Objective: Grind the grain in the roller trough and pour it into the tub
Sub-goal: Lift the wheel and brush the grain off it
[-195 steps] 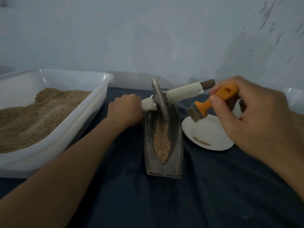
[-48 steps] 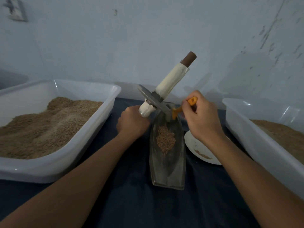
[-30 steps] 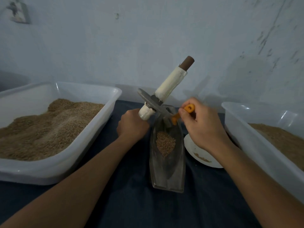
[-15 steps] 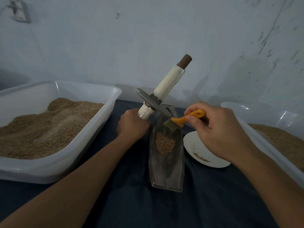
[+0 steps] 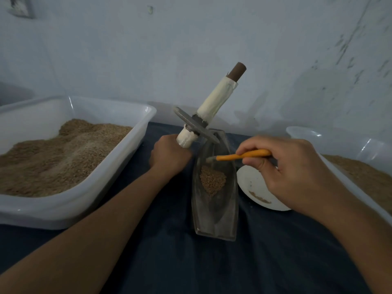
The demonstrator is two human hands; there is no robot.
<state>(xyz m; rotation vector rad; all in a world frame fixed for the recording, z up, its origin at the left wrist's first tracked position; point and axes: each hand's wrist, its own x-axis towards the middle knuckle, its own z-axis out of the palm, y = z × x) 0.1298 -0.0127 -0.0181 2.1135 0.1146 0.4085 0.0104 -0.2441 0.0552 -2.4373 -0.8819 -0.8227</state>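
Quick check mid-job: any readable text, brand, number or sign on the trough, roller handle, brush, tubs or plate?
None can be read.
Trough, roller handle, brush, left tub, right tub, plate: no print visible.
Wall fixture at top left: blurred, no legible marking.
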